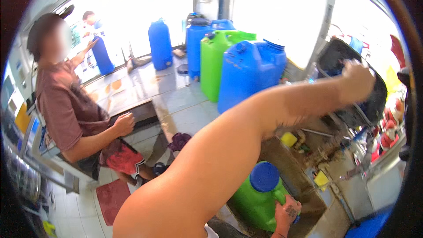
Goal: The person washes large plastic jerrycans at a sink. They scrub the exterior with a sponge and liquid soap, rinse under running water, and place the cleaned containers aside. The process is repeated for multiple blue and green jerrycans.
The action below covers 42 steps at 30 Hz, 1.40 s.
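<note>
My left arm stretches across the view to the right. Its hand [358, 81] is at a black plastic bin [337, 48], fingers curled in and slightly blurred; what they hold, if anything, I cannot make out. Low in the view, a green jug [253, 205] with a round blue lid [265, 176] stands in a brown-stained sink [288, 167]. My right hand [288, 211] is closed at the jug's handle, and a bit of blue shows beneath the hand. My left arm covers part of the sink.
A blue jug [246, 70], a green jug [211, 68] and several more blue containers stand on the tiled counter [185, 101]. Yellow sponges [288, 139] lie on the sink ledge. At left, a person in a maroon shirt [66, 105] touches a tall blue container [102, 55]; another person is outside.
</note>
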Motion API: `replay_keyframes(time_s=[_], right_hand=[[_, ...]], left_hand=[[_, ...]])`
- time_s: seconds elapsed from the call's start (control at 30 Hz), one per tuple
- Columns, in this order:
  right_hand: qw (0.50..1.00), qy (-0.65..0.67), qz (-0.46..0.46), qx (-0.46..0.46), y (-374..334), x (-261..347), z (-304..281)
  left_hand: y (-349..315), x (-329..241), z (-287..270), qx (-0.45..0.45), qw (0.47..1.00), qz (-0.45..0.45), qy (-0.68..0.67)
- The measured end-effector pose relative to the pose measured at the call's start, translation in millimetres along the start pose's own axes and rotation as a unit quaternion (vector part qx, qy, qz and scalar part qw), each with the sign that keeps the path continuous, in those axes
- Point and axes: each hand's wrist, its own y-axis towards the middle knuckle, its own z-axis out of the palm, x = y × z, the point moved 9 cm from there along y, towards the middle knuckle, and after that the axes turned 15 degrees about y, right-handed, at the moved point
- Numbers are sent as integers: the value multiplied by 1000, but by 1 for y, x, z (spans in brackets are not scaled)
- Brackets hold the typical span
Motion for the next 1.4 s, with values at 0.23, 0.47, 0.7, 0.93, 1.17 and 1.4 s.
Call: replay_keyframes(time_s=[0.23, 0.47, 0.7, 0.93, 1.17, 1.4], right_hand=[[979, 53, -192, -33, 34, -17, 26], [985, 81, -153, 13, 38, -24, -12], [965, 158, 46, -203, 28, -136, -98], [894, 220, 207, -330, -73, -312, -118], [940, 250, 60, -226, 66, -248, -120], [997, -9, -52, -58, 188, -237, -9]], left_hand=[[-287, -79, 84, 183, 936, 127, -272], [-405, -158, 158, 453, 835, 263, -167], [-316, -224, 252, 420, 820, 297, -252], [-281, -341, 201, 433, 777, 363, -276], [-347, -172, 180, 489, 818, 181, -242], [-383, -41, 152, 490, 845, 41, -212]])
